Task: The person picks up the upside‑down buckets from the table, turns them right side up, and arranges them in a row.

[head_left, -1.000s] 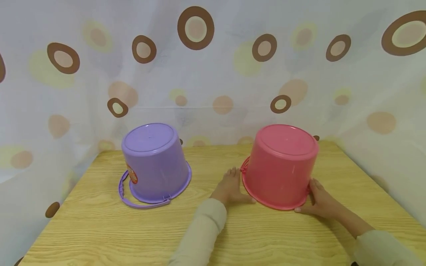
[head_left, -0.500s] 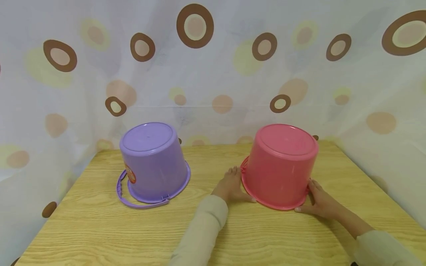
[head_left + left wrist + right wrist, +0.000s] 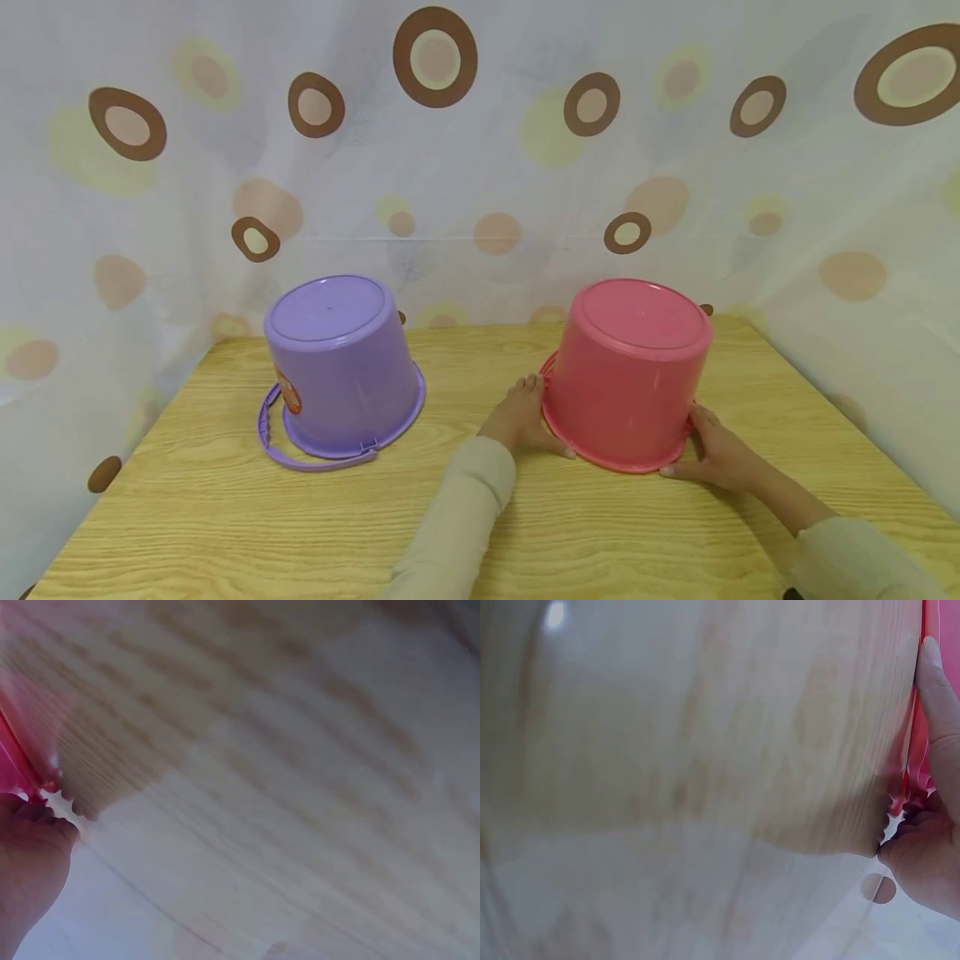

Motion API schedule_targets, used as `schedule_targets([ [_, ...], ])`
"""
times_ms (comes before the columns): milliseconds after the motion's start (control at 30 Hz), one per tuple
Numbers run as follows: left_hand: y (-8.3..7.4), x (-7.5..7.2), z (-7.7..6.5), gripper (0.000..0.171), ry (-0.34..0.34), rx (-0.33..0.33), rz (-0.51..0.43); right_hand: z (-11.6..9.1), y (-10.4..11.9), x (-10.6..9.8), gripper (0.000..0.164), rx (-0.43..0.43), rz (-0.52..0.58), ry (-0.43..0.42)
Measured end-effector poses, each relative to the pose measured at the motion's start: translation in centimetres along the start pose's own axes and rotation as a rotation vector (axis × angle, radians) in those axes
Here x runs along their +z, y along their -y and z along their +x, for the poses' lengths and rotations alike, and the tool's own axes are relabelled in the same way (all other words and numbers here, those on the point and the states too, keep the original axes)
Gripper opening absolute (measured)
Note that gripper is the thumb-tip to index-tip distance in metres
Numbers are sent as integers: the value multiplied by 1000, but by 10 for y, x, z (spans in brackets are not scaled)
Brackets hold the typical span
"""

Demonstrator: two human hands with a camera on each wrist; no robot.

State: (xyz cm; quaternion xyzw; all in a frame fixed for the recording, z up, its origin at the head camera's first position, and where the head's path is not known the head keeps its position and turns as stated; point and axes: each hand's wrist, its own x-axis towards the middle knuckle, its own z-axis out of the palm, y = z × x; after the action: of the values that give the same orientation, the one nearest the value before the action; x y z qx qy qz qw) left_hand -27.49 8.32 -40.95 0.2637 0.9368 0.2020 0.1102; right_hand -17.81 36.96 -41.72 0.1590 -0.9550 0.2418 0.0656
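Smooth, glossy plastic stands between my two hands: a pink bucket (image 3: 633,383), upside down, its round flat base uppermost and its sides flaring down to a thin lipped rim (image 3: 607,461). Below my palms the desk (image 3: 300,533) has a pale yellow wood pattern with fine streaks running across it. My left hand (image 3: 521,423) is spread wide, the thumb reaching along the near edge of the rim and the fingers pointing away from me beside the bucket's left side, close to a bit of pink handle (image 3: 548,363). My right hand (image 3: 716,454) is parted in the same wide way, thumb at the near edge, fingers against the right side; from the right wrist, the thumb lies along the rim, though the tips of my other fingers are partly hidden. So the pink bucket sits right between my hands, resting on the desk. Well off to the left of my left hand is a purple bucket (image 3: 337,367), likewise upside down, with a red sticker (image 3: 289,394) on its side and a curved purple handle (image 3: 322,466) lying out around its rim. Beyond both hands hangs a whitish cloth (image 3: 450,167) printed with brown, peach and yellow rounds.
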Motion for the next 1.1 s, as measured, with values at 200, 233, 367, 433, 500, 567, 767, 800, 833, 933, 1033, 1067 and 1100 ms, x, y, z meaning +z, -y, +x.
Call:
schedule_targets([
  [200, 0, -2, 0, 122, 1, 5, -20, 1, 2, -1, 106, 61, 2, 13],
  [233, 0, -2, -1, 122, -2, 6, -22, 1, 3, -1, 105, 68, 0, 14],
  [367, 0, -2, -2, 123, -9, 4, -23, 2, 3, 0, 104, 78, -15, 6],
  [433, -1, -2, -2, 123, -13, 1, -31, 2, 3, 0, 104, 74, -15, -7],
  [500, -1, -2, -2, 123, -19, -1, -37, 2, 3, 1, 106, 74, -15, -26],
  [567, -1, -2, -2, 124, -24, 1, -43, 2, 3, 2, 107, 83, -21, -41],
  [767, 0, 0, -2, 122, -46, 24, -48, 0, 4, 1, 109, 94, -30, -67],
  [800, 1, 0, -2, 122, -48, 31, -50, 0, 4, 1, 109, 89, -31, -72],
  [833, 1, 0, -2, 121, -55, 39, -59, 0, 4, 0, 109, 87, -30, -73],
  [933, 4, 0, -2, 118, -73, 68, -98, 0, 6, -3, 111, 93, -38, -71],
  [1033, 7, 0, -3, 116, -83, 89, -167, -1, 9, -6, 110, 109, -32, -53],
  [1067, 8, -1, -3, 116, -77, 88, -190, -1, 10, -7, 110, 114, -32, -50],
  [1100, 8, -2, -4, 114, -77, 91, -221, -1, 10, -8, 110, 116, -32, -49],
])
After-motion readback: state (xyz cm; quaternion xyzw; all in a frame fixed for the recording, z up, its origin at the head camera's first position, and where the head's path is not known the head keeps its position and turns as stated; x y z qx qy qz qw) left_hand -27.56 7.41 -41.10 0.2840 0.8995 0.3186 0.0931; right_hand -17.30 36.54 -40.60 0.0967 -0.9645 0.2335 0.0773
